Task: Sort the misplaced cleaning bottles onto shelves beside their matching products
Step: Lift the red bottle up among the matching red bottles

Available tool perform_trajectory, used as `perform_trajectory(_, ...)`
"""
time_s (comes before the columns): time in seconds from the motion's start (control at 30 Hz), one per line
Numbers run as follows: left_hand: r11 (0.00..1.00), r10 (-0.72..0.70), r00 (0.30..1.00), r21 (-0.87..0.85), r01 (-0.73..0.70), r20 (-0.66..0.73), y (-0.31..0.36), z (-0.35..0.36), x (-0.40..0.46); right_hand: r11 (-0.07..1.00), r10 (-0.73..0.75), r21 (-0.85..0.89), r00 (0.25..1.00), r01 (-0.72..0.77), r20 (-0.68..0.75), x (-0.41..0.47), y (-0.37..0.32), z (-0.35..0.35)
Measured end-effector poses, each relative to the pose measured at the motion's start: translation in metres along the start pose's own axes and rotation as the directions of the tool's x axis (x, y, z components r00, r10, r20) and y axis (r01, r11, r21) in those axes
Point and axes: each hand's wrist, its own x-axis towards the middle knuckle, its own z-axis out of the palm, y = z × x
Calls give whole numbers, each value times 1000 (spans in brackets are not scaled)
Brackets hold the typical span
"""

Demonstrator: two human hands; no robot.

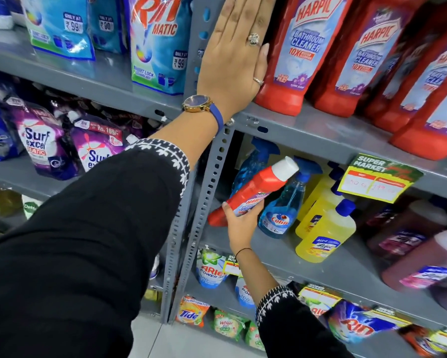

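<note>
My right hand (pixel 239 228) grips a red Harpic bottle (pixel 258 187) with a white cap. The bottle is tilted, cap up and to the right, in front of the middle shelf by the blue Colin spray bottles (pixel 279 215). On the upper shelf (pixel 307 133) stands a row of matching red Harpic bathroom cleaner bottles (pixel 297 47). My left hand (pixel 232 55) is raised there, flat and holding nothing. Its thumb side rests against the leftmost Harpic bottle, beside the grey shelf upright (pixel 212 177).
Yellow Lizol bottles (pixel 323 233) and dark ones (pixel 410 228) fill the middle shelf to the right, under a green price tag (pixel 377 177). Rin pouches (pixel 157 42) and Surf Excel pouches (pixel 41 146) occupy the left bay. Detergent packs line the lower shelves.
</note>
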Motion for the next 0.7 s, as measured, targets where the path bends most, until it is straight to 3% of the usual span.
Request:
perform_trajectory(0.47, 993, 37, 999, -112, -36, 2, 1, -5, 5, 933, -201, 318, 977, 168, 75, -32, -93, -34)
perform_trajectory(0.7, 989, 41, 999, -142, -37, 23, -3, -3, 4, 836, -308, 461, 950, 296, -52, -15, -183, -36)
